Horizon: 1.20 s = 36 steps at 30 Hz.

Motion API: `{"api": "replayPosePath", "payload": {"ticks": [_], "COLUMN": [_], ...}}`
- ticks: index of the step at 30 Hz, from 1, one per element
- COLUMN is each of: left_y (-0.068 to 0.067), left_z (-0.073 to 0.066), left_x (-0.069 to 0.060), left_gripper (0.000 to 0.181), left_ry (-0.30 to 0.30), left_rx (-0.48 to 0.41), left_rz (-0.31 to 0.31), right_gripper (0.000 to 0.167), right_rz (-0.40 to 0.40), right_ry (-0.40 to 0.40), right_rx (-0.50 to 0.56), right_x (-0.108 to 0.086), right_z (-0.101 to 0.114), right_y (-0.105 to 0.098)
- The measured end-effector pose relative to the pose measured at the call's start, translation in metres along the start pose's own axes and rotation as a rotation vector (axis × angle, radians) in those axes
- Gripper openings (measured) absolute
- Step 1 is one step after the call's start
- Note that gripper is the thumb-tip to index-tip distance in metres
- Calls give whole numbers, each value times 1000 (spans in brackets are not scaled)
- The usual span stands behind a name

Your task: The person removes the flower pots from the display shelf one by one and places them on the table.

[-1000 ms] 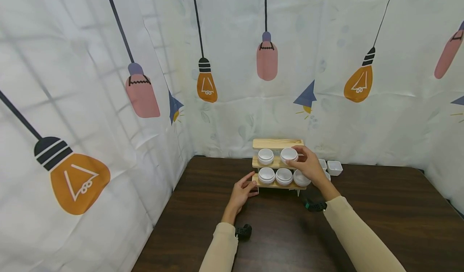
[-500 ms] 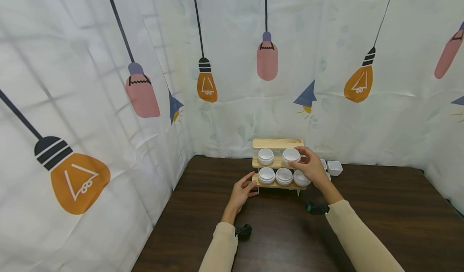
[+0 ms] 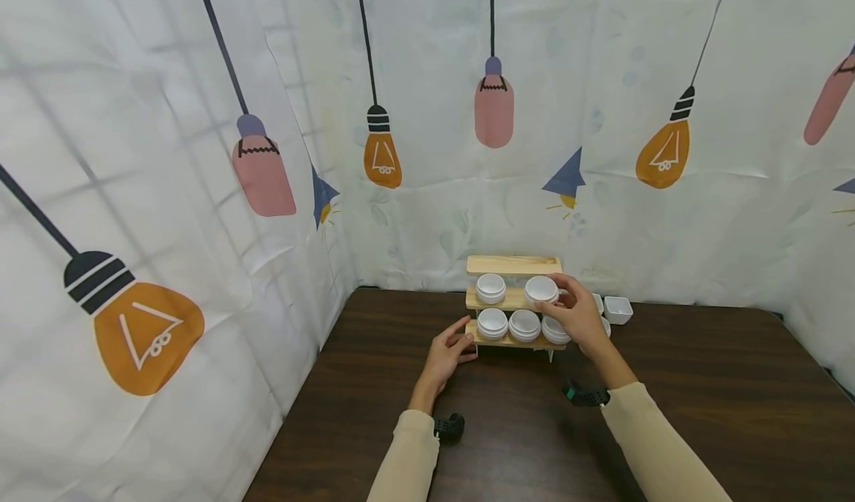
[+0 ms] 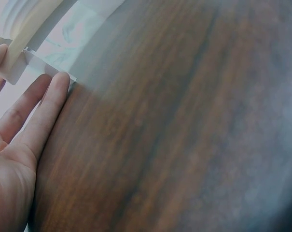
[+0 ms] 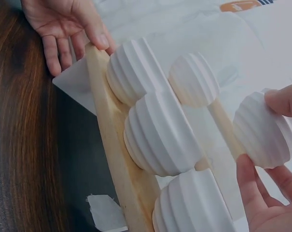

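Observation:
A three-step rack with wooden boards (image 3: 513, 266) and clear side panels (image 4: 49, 67) stands at the back of the table. My left hand (image 3: 444, 355) touches the left end of its lowest board, thumb at the wood and nearly straight fingers against the side panel. My right hand (image 3: 576, 310) pinches a white ribbed bowl (image 5: 264, 130) between thumb and fingers, at the right of the middle board (image 3: 514, 299). Another such bowl (image 3: 490, 288) sits at that board's left. On the lowest board stand three more white bowls (image 5: 158, 133), the rightmost partly hidden by my right hand.
Small white square dishes (image 3: 617, 310) stand on the table right of the rack, some partly behind my right hand. A patterned curtain (image 3: 427, 212) hangs behind and left of the dark wooden table (image 3: 508, 428). Each wrist wears a black strap device (image 3: 450, 428).
My right hand has shifted the pinched bowl slightly to the right along the middle board. The left hand has stayed at the rack's left end.

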<state>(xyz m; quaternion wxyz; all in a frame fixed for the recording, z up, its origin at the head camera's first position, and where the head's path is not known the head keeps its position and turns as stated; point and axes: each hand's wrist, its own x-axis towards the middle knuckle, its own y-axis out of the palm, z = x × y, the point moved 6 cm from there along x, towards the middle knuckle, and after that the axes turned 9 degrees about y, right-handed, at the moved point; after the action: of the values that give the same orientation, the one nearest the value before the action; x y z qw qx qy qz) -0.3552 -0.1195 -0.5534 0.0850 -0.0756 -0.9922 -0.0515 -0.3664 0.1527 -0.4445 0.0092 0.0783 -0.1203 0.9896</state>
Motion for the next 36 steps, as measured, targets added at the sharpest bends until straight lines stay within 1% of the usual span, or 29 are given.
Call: {"api": "replayPosePath", "payload": {"ticks": [9,18,22,28,36], "left_y": [0,0,1,0,-1], "left_z": [0,0,1,3,4], "left_x": [1,1,1,1,1], "left_gripper": [48,48,50,47,51], "left_ry": [4,1,2,-4,-8], "left_rx": [-2,5,11,4,16], "left_rz": [-3,-6,-1,-1,0], "right_gripper": [57,61,63,61,56], "right_rz": [-19,-48,-54,-58,-88], "right_ry": [-1,30,28,15,-14], "right_rx": [38,30,38,54,119], "right_x": [-9,-21,-28,-38,-48], "right_z": [-6,-6,-9,-7,-8], "right_y": [-4,-9,-12,-16,-20]}}
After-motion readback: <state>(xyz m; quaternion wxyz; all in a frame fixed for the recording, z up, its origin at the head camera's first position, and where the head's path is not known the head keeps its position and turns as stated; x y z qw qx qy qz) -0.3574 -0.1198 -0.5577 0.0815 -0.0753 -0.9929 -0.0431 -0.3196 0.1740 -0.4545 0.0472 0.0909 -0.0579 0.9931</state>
